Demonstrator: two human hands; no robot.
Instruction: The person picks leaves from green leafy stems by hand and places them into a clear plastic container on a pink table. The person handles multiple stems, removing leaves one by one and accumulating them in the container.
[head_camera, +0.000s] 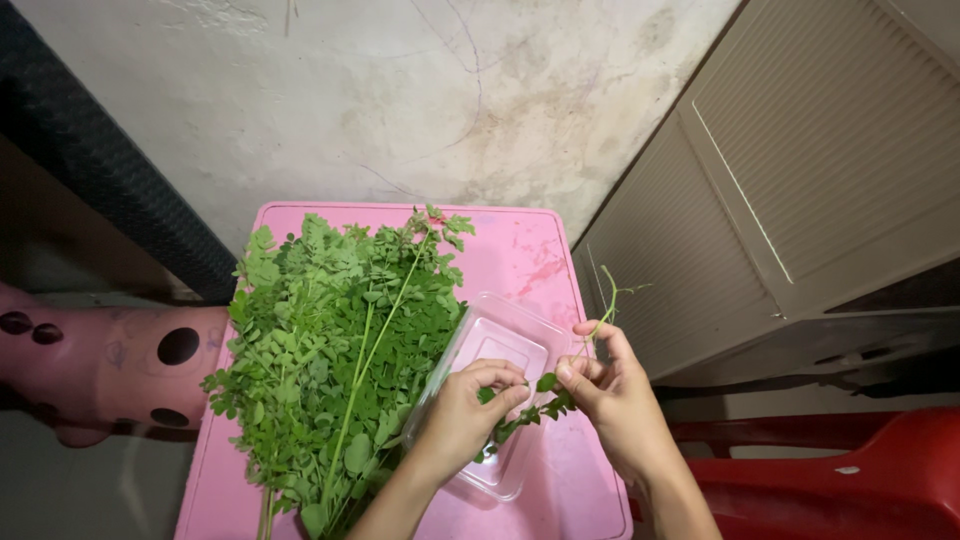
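Observation:
My right hand pinches a thin green stem whose bare tip curls up past my fingers. My left hand grips the small leaves at the lower end of that same stem, over a clear plastic container. A few loose leaves lie inside the container near my left fingers. A large bunch of leafy green stems rests to the left on a pink plastic table, partly overlapping the container's left edge.
A pink plastic stool with round holes lies on its side at the left. A red plastic chair sits at the lower right. A beige louvred cabinet stands to the right, against a stained concrete floor.

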